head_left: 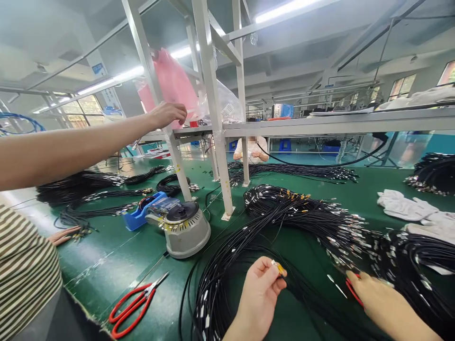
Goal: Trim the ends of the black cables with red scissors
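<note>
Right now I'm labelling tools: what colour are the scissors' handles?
Red; the scissors show best in the head view, lying on the green table.

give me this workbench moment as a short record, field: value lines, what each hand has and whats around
left hand: left hand pinches a small yellow-tipped piece at the fingertips
right hand: right hand grips a red-handled tool among the wires
wires: black wire bundles coiled on the green table
scissors: red scissors lying flat, left of the hands, untouched
dispenser: grey round tape dispenser beside a blue one
other person: co-worker's arm reaches to the shelf frame; striped sleeve at left
cloth: white gloves at right
</note>
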`<control>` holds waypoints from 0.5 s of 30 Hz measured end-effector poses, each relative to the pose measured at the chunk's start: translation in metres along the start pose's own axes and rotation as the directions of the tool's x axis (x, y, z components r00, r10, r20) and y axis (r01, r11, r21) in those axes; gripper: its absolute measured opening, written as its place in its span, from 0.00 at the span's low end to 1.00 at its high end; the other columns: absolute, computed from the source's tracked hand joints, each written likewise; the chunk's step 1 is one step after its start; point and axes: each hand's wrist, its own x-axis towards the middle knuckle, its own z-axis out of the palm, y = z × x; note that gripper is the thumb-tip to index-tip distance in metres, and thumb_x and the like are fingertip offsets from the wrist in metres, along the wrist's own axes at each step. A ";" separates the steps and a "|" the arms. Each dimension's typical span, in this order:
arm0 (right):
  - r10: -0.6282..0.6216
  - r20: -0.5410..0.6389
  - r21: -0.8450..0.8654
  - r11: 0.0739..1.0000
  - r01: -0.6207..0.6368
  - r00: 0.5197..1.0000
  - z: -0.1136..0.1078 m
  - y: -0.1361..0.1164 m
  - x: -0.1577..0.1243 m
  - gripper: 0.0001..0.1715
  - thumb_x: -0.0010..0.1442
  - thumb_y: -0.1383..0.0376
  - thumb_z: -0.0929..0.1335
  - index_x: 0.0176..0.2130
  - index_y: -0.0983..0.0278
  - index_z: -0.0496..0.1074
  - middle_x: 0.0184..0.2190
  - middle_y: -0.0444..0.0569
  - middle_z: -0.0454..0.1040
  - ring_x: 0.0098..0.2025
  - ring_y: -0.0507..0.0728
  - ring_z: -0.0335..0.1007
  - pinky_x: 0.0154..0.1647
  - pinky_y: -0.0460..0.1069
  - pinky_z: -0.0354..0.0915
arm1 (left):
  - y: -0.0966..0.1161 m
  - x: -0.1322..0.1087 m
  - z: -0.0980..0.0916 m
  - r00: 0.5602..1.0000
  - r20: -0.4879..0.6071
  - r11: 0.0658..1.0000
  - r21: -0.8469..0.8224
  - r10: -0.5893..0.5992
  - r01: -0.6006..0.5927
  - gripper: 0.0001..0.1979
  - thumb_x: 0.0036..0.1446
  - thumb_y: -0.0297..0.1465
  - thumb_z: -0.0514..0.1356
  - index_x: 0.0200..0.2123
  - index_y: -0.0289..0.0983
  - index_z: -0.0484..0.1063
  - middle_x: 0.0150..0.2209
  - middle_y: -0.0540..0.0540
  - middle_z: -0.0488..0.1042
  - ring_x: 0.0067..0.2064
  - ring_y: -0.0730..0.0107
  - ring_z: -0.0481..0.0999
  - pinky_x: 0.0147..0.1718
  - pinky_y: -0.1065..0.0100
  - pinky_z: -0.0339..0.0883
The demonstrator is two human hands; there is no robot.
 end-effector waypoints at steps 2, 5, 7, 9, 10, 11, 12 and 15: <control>-0.016 0.096 0.077 0.997 0.009 0.995 -0.022 -0.031 0.004 0.11 0.50 0.69 0.61 0.28 0.62 0.73 0.25 0.55 0.74 0.30 0.65 0.71 0.32 0.57 0.65 | -0.005 -0.001 0.005 0.997 0.061 0.998 -0.030 -0.048 0.050 0.05 0.47 0.27 0.61 0.26 0.34 0.66 0.28 0.49 0.68 0.32 0.70 0.71 0.34 0.67 0.60; -0.134 0.205 0.568 0.823 -0.007 0.970 -0.057 -0.085 0.012 0.12 0.56 0.62 0.62 0.40 0.61 0.70 0.37 0.50 0.72 0.40 0.59 0.68 0.42 0.53 0.65 | -0.015 -0.003 0.015 0.981 0.168 0.994 -0.043 -0.093 0.102 0.05 0.47 0.29 0.61 0.26 0.34 0.67 0.26 0.50 0.68 0.24 0.76 0.68 0.32 0.68 0.59; -0.196 0.179 0.734 0.679 0.002 0.964 -0.071 -0.111 0.016 0.11 0.54 0.63 0.64 0.39 0.61 0.69 0.33 0.47 0.69 0.37 0.57 0.67 0.39 0.50 0.65 | -0.021 -0.004 0.022 0.972 0.209 0.994 -0.016 -0.104 0.109 0.05 0.46 0.28 0.62 0.25 0.33 0.67 0.25 0.50 0.67 0.21 0.80 0.64 0.28 0.71 0.57; -0.192 0.156 0.801 0.598 -0.010 0.969 -0.076 -0.124 0.017 0.05 0.53 0.66 0.65 0.34 0.62 0.70 0.30 0.45 0.67 0.33 0.55 0.66 0.33 0.48 0.65 | -0.026 -0.005 0.028 0.970 0.218 0.994 0.020 -0.105 0.103 0.06 0.45 0.28 0.62 0.24 0.32 0.68 0.24 0.49 0.67 0.22 0.80 0.63 0.26 0.73 0.55; -0.180 0.147 0.815 0.579 -0.016 0.973 -0.076 -0.126 0.016 0.03 0.53 0.67 0.65 0.30 0.63 0.70 0.28 0.44 0.66 0.30 0.54 0.66 0.32 0.47 0.64 | -0.027 -0.005 0.031 0.971 0.218 0.995 0.033 -0.100 0.095 0.06 0.47 0.29 0.61 0.24 0.32 0.68 0.23 0.49 0.67 0.23 0.79 0.64 0.26 0.73 0.55; -0.165 0.141 0.825 0.564 -0.024 0.976 -0.074 -0.124 0.016 0.04 0.54 0.67 0.65 0.28 0.63 0.69 0.27 0.44 0.66 0.29 0.53 0.66 0.31 0.47 0.64 | -0.028 -0.005 0.033 0.971 0.222 0.996 0.041 -0.088 0.081 0.08 0.49 0.32 0.60 0.24 0.31 0.68 0.23 0.48 0.67 0.24 0.77 0.65 0.27 0.72 0.55; -0.148 0.134 0.834 0.551 -0.031 0.980 -0.073 -0.121 0.015 0.06 0.54 0.66 0.65 0.26 0.64 0.68 0.26 0.44 0.66 0.28 0.53 0.65 0.30 0.47 0.63 | -0.029 -0.005 0.036 0.972 0.226 0.997 0.049 -0.068 0.058 0.11 0.51 0.34 0.57 0.25 0.31 0.69 0.24 0.47 0.68 0.25 0.75 0.66 0.29 0.71 0.57; -0.074 0.121 0.864 0.499 -0.069 0.990 -0.070 -0.108 0.013 0.10 0.56 0.63 0.64 0.25 0.64 0.66 0.24 0.43 0.65 0.27 0.53 0.65 0.30 0.47 0.62 | -0.031 -0.004 0.042 0.975 0.220 0.984 0.178 -0.021 -0.019 0.11 0.49 0.36 0.58 0.30 0.33 0.70 0.27 0.46 0.69 0.30 0.70 0.68 0.34 0.67 0.59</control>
